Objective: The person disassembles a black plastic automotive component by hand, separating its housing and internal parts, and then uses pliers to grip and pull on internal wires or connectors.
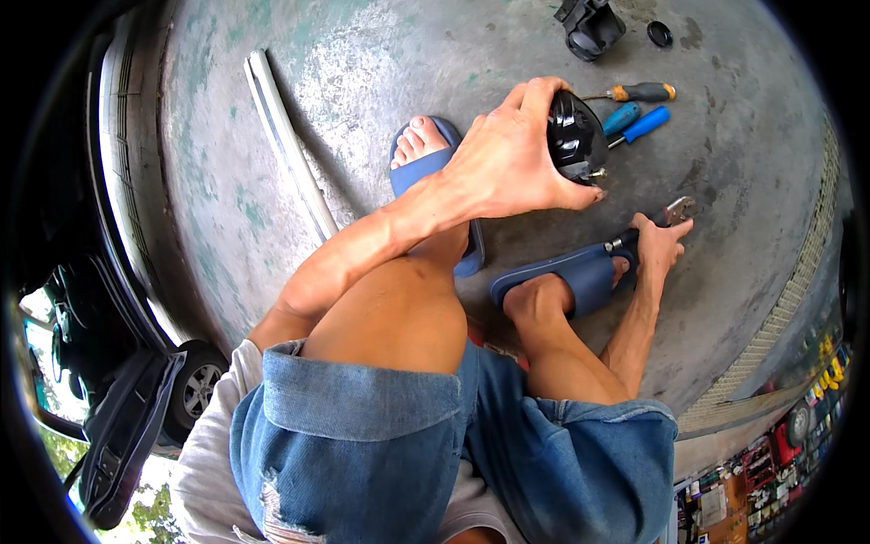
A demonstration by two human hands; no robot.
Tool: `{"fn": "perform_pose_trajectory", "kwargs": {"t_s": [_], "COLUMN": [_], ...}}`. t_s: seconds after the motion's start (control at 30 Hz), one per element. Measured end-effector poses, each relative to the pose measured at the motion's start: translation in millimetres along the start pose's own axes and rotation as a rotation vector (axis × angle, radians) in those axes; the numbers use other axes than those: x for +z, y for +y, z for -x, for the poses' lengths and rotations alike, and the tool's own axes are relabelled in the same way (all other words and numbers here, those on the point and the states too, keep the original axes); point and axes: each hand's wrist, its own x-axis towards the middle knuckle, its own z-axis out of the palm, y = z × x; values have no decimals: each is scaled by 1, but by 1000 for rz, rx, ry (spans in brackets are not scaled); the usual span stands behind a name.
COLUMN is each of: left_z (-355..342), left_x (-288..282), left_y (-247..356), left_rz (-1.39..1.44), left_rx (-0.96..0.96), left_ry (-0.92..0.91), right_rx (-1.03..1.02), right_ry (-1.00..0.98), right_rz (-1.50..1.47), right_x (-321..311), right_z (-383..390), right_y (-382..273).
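My left hand point(503, 159) grips a glossy black rounded part point(571, 136), with a small metal fitting at its lower end, above my left foot. My right hand point(659, 240) is on a tool with a steel head point(680, 210) and black handle, low beside my right sandal point(562, 272). Just beyond the black part lie an orange-and-grey screwdriver point(643, 92), a teal-handled tool point(620, 119) and a blue-handled tool point(645, 125). A black plastic housing point(589, 27) and a round black cap point(659, 34) sit farther up.
A long pale metal bar point(288, 145) lies on the concrete floor point(353, 63) to the left. A dark car point(118, 390) stands at the far left. A textured strip point(778, 317) runs along the right, with cluttered shelving point(761, 471) beyond it at the lower right.
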Motion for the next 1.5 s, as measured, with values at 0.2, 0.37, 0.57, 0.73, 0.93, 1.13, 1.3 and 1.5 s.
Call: {"fn": "perform_pose_trajectory", "kwargs": {"t_s": [0.2, 0.37, 0.57, 0.73, 0.93, 1.13, 1.3, 1.5], "left_z": [3, 3, 4, 3, -1, 2, 1, 1], "left_x": [-3, -6, -9, -8, -5, -12, -14, -17], "left_y": [-10, -9, -7, -6, -10, -13, -19, -21], "left_rz": [-49, -54, -131, -163, -178, -340, -346, -343], "left_rx": [215, 455, 417, 377, 290, 172, 136, 126], "left_ry": [151, 206, 255, 237, 245, 269, 268, 270], "right_rx": [-118, -135, -350, -462, -506, -232, -434, -392], "right_ry": [98, -434, -680, -974, -1287, -1314, -1267, -1245], "right_rz": [-473, -1212, -1898, -2345, -2222, -1618, -1479, -1554], "right_x": [7, -40, -105, -142, -75, -29, -69, -74], "right_z": [-35, -71, -53, -37, 23, 68, 84, 97], "right_y": [38, 90, 91, 84, 50, 14, -9, -15]}}
